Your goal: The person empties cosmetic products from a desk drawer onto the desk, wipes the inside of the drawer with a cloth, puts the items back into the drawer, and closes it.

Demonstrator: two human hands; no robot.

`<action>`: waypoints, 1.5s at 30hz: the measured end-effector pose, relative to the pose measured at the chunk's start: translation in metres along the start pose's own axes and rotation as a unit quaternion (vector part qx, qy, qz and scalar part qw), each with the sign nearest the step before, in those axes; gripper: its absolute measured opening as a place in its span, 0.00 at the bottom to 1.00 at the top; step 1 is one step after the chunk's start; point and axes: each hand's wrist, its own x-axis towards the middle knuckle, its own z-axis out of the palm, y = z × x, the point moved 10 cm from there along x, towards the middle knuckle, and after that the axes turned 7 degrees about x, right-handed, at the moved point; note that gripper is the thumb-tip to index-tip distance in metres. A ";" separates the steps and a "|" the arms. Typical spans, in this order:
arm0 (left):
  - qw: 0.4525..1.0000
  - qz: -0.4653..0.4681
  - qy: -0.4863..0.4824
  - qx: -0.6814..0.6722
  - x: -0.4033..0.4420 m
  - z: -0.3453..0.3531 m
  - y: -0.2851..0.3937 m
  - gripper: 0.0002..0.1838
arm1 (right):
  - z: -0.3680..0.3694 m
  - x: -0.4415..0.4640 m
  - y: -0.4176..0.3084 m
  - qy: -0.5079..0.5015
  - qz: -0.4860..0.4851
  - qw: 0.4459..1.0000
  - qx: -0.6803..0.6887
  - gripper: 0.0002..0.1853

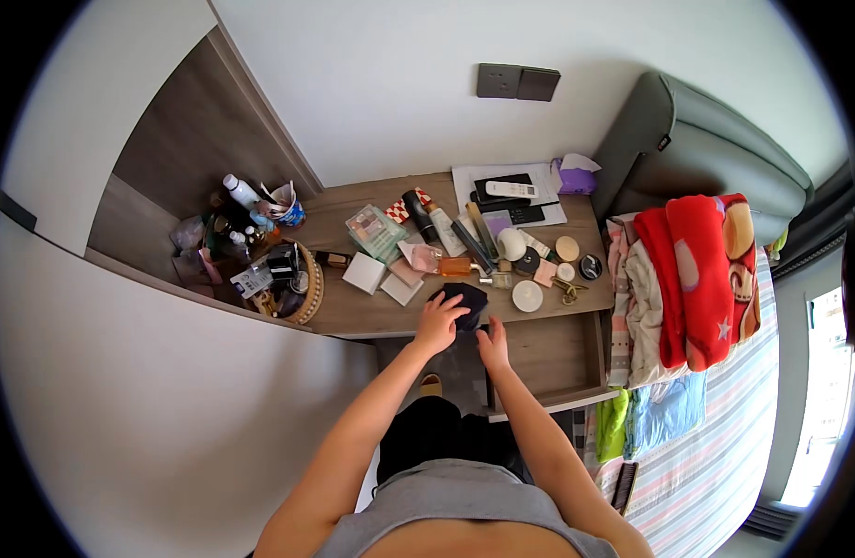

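Observation:
A dark navy, soft-looking folded cloth (pixel 464 299) is at the front edge of the wooden tabletop. My left hand (pixel 437 323) has its fingers bent over the cloth's near left side and grips it. Close to the lower right edge of the cloth is my right hand (pixel 492 346), thumb and fingers a little apart; whether its tips touch the fabric is hard to see. Beyond the cloth lie an orange perfume bottle (pixel 455 267), a small clear bottle (pixel 502 279) and a round white jar (pixel 527 296).
An open drawer (pixel 548 358) juts out below the tabletop on the right. Boxes, palettes (pixel 375 232) and tubes crowd the top. A round basket (pixel 308 296) of cosmetics stands left. Remotes (pixel 511 190) lie at the back. Folded red blankets (pixel 702 279) rest on the bed.

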 end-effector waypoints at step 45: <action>0.725 -0.551 -0.201 -0.360 0.015 0.056 -0.349 0.25 | 0.041 0.015 0.022 0.076 0.109 0.990 0.047 0.19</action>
